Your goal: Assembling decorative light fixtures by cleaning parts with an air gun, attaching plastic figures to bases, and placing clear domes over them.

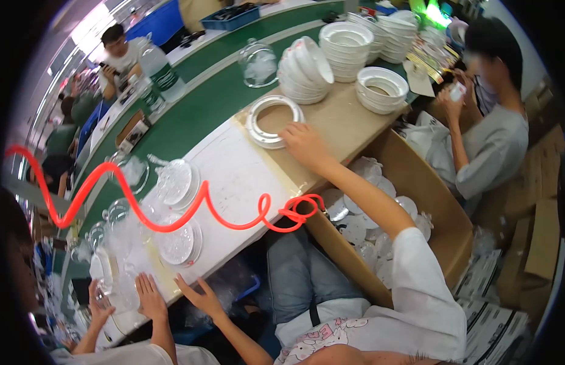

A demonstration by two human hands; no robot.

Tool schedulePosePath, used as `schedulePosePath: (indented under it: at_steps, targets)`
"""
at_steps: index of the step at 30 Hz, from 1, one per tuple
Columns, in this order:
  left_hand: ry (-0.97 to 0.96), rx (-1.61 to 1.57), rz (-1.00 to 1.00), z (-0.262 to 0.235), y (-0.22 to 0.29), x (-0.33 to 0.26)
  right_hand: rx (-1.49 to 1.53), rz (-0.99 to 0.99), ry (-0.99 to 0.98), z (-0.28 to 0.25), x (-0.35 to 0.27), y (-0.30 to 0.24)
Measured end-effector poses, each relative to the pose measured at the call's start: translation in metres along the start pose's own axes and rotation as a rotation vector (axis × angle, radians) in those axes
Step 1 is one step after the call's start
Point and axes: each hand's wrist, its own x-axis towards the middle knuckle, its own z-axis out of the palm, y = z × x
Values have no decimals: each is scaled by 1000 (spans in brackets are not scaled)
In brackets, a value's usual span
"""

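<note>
My right hand (303, 145) reaches out over the brown board, its fingers bent over the near right rim of a round white ring-shaped housing (256, 135). The ring lies flat with its open middle facing up. My left hand (201, 297) is low at the table's near edge, fingers spread, holding nothing. Beyond it on the white table top (233, 176) sit two short stacks of round white discs with clear covers, the nearer stack (177, 242) and the farther stack (176, 182). A red coiled air hose (167, 226) hangs across the view above the table.
Stacks of white housings (345, 52) stand at the far right. A cardboard box (437, 234) with white discs is beneath my right arm. At left, a co-worker's hands (151, 296) are near clear plastic parts. Another person (498, 140) sits at right holding a small white piece.
</note>
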Motion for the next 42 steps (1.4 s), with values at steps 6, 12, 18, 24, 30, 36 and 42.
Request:
schedulePosePath:
  at_steps: [6, 12, 18, 24, 30, 36, 42]
  targets:
    - [-36, 11, 75, -19, 34, -27, 235, 67, 254, -21, 5, -35]
    - [-215, -302, 83, -5, 66, -20, 374, -280, -281, -15, -20, -84]
    - [-627, -915, -121, 54, 137, -42, 420, -285, -147, -12, -32, -80]
    - [-791, -1193, -399, 99, 171, -47, 721, 602, 478, -66, -136, -55]
    - [-857, -1287, -541, 112, 191, -42, 636, 1172, -737, 14, -272, 7]
    - [-905, -1229, -318, 119, 196, -41, 1167, 1391, -1688, 82, -255, 37]
    - [-902, -1446, -328, 122, 224, -41, 1497, 1161, -1888, 91, -251, 39]
